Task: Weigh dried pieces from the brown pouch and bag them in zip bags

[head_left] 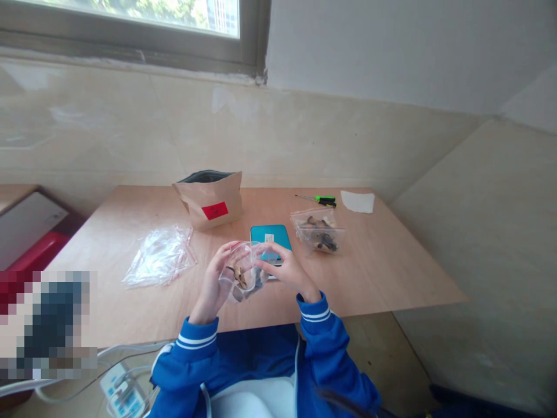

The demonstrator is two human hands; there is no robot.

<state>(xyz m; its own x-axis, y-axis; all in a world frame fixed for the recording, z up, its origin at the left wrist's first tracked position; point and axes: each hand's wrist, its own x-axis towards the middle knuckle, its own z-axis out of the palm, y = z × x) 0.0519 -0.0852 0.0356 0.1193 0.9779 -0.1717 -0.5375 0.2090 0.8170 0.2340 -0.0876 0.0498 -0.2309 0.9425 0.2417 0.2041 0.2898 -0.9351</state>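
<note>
Between my two hands is a clear zip bag (241, 281) with brown and dark dried pieces inside, held above the table's near edge. My left hand (216, 277) grips the bag's left side. At its upper right, my right hand (285, 264) has its fingers closed on the plastic. Just behind the bag lies a teal digital scale (272, 233), its near part hidden by the bag and my right hand. Filled zip bags (319, 232) of similar dried pieces lie to the right of the scale.
A kraft paper pouch (213, 200) with a red label stands open-topped at the back. Flat clear bags (161, 258) are piled at left. A green-and-black screwdriver (322, 199) and white paper (357, 202) lie at the back right. A power strip (123, 392) with cables is below the table (391, 278).
</note>
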